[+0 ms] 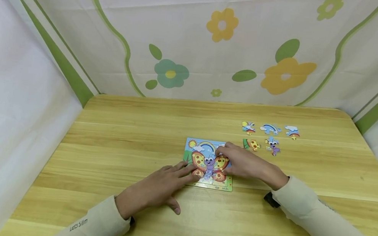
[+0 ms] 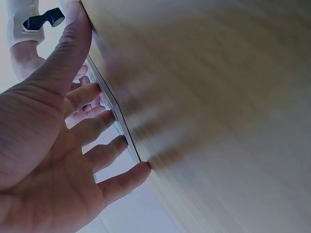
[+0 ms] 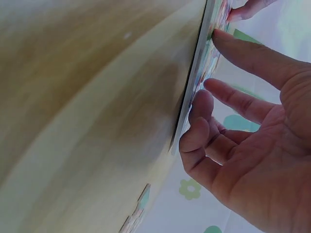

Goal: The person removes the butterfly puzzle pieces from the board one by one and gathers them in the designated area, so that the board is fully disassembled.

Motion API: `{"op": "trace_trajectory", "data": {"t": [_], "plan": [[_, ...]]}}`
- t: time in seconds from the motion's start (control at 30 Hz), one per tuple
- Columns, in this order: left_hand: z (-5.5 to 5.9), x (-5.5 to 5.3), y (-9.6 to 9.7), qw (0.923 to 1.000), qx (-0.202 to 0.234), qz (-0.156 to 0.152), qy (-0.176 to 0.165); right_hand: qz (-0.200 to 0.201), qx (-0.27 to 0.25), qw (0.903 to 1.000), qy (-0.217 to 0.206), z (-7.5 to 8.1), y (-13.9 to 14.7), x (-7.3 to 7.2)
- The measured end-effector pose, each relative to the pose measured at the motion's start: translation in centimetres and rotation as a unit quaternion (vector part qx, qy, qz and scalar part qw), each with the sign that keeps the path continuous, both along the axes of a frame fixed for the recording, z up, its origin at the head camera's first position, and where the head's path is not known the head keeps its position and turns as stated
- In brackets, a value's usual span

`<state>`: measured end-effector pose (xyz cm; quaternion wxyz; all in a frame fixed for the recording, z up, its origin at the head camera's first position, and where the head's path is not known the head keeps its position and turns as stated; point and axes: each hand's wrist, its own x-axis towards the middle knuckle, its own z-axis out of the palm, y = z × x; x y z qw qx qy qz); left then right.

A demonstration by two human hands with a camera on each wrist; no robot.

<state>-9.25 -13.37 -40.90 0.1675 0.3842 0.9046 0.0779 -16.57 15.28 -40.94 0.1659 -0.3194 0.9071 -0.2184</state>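
A butterfly jigsaw board (image 1: 208, 169) lies flat on the wooden table, its picture showing a purple butterfly, a sun and a rainbow. My left hand (image 1: 167, 182) rests its fairly straight fingertips on the board's lower left part, thumb spread out to the side. On the upper right part, the fingertips of my right hand (image 1: 244, 163) touch the picture. In the right wrist view the thumb and index finger of the right hand (image 3: 252, 111) reach the board (image 3: 199, 63) well apart, with other fingers bent. No piece shows between them; the right hand hides part of the board.
Several loose puzzle pieces lie behind the right hand: a rainbow piece (image 1: 271, 129), a sun piece (image 1: 248, 127), a cloud piece (image 1: 292, 132), a yellow wing piece (image 1: 251, 144) and a purple butterfly piece (image 1: 272, 145). A flower-printed curtain (image 1: 197, 38) stands behind the table (image 1: 121, 138).
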Motion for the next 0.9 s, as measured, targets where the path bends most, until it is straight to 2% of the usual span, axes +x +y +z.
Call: {"op": "trace_trajectory", "data": {"t": [0.47, 0.9], "plan": [[0.14, 0.06, -0.12, 0.9998, 0.007, -0.015, 0.010, 0.003, -0.001, 0.9999, -0.012, -0.08, 0.11, -0.20], [-0.04, -0.03, -0.10, 0.9998, 0.001, -0.015, 0.014, 0.009, 0.007, 0.9999, 0.006, -0.13, 0.08, -0.30]]}}
